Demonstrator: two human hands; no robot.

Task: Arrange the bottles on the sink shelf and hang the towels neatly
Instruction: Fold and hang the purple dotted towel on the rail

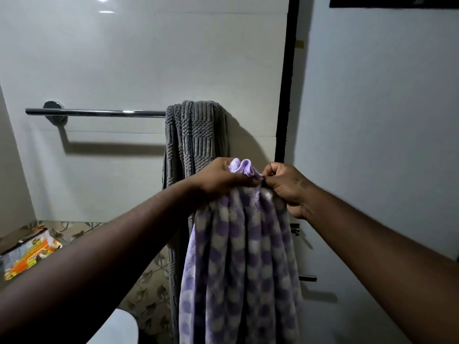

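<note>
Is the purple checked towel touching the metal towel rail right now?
Apart. The head view shows the purple towel bunched in both hands, left hand and right hand, well below the rail.

We count two towels: one grey ribbed towel (193,135) and one purple-and-white dotted fleece towel (238,264); one chrome wall rail (99,112); two hands.

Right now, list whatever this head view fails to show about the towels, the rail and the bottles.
- Chrome towel rail: right end hidden under the grey ribbed towel.
- Grey towel's lower part: behind the lilac spotted fleece towel, gripped by left hand and right hand.
- Lilac towel's bottom: cut off by the frame.
- Bottles, sink shelf: out of view.
</note>
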